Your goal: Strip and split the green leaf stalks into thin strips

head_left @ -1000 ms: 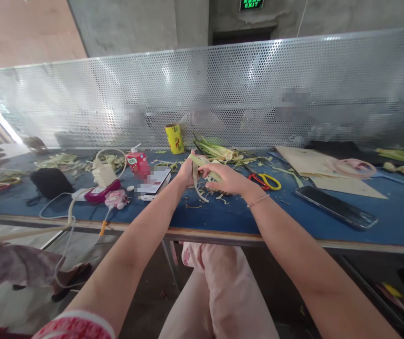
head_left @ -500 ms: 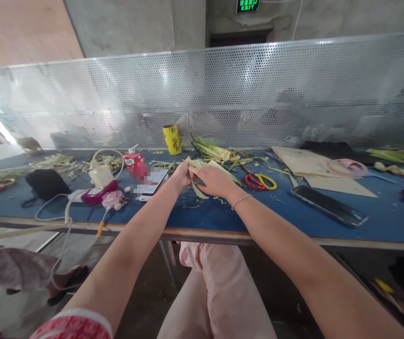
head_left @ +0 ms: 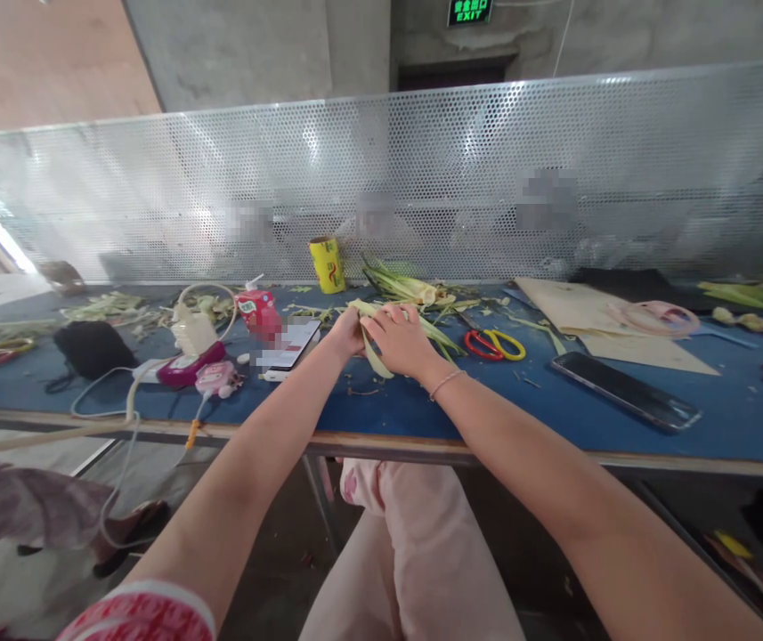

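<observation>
One pale-green strip (head_left: pixel 374 358) at frame centre is gripped by the left hand (head_left: pixel 347 332); the right hand (head_left: pixel 403 340) partly covers it, its hold hidden.

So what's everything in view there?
Table: 1, blue, middle
Mesh panel: 1, silver, behind table
Exit sign: 1, green, top
Plant strip: 1, pale green, centre
Stalks: several, green, behind strip
Plant scraps: many, pale, scattered
Scissors: 1 pair, red and yellow, centre right
Paper: count unclear, tan, right
Ring: 1, pink, right
Dark phone: 1, black, right
Tube: 1, yellow, by panel
Packet: 1, red, centre left
Lit phone: 1, white, centre left
Power strip: 1, purple, left
Pouch: 1, black, left
Neighbour's trousers: 1, pinkish, lower left
Left hand: 1, bare, holding strip
Right hand: 1, bare, touching strip
</observation>
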Demonstrator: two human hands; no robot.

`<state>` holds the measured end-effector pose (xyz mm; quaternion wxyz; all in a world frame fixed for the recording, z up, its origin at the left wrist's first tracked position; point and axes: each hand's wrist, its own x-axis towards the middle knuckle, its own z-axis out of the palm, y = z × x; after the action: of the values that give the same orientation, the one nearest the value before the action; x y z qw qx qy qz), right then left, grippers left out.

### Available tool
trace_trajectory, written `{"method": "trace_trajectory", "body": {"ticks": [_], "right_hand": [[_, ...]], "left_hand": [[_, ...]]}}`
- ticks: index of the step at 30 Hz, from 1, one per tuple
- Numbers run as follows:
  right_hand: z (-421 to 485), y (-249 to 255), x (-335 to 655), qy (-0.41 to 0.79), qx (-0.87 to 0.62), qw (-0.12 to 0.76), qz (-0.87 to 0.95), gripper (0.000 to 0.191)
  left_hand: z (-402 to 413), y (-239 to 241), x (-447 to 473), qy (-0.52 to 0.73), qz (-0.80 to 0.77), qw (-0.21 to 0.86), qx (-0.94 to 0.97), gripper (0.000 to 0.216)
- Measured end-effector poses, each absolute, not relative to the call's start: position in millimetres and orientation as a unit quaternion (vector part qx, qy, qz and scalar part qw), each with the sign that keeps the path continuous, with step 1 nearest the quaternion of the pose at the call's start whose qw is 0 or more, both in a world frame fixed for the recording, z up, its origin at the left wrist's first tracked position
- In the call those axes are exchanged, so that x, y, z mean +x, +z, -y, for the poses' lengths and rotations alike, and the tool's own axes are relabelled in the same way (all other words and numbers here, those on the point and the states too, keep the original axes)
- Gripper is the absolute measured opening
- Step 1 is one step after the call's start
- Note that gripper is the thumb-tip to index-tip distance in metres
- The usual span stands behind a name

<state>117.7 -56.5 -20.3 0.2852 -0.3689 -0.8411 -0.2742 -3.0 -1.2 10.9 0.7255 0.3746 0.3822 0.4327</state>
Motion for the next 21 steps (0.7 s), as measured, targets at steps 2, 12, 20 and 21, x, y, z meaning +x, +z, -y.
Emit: {"method": "trace_trajectory", "body": {"ticks": [2, 12, 20, 21], "right_hand": [[57.4, -18.9, 118.9, -0.274, -0.361, 0.293, 0.842, 0.036], [40.1, -16.8, 129.8, -0.084, -0.295, 0.495, 0.813, 0.02], [40.0, -17.8, 124.2, 0.066, -0.315, 0.57, 0.756, 0.018], [41.0, -17.5, 122.6, 0.08, -0.313, 0.577, 0.75, 0.019]], "left_hand": [[0.5, 10.9, -4.1, 0.435, -0.385, 0.725, 0.369, 0.045], [4.8, 12.6, 1.7, 0.52, -0.353, 0.696, 0.347, 0.037], [-6.1, 6.6, 6.7, 0.543, -0.366, 0.681, 0.327, 0.03], [-7.1, 5.8, 7.2, 0.545, -0.363, 0.685, 0.318, 0.028]]}}
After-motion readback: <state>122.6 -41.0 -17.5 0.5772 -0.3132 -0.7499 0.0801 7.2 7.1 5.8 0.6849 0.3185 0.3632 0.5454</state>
